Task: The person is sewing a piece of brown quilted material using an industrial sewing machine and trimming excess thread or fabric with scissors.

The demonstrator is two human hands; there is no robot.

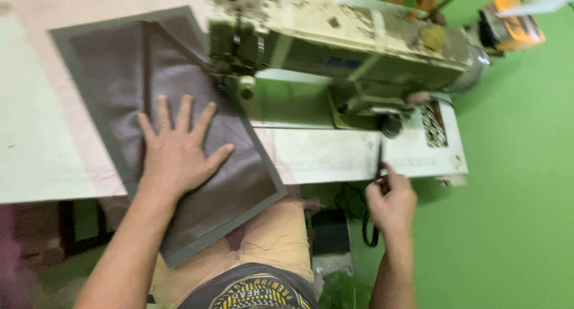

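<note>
Head cam: L hand (178, 146) grip wide, flat on brown fabric (125, 76); R hand (391, 200) grip pinching scissors (379, 165) at table (335, 159) edge.

Your left hand (177, 149) lay on the fabric (161, 124) at frame left; the sewing machine (341, 52) stood upper centre, your right hand (391, 204) below it.

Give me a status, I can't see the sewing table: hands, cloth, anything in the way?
Left hand flat on grey cloth. Right hand grips dark tool, maybe scissors. Sewing machine over cloth's right corner.
</note>
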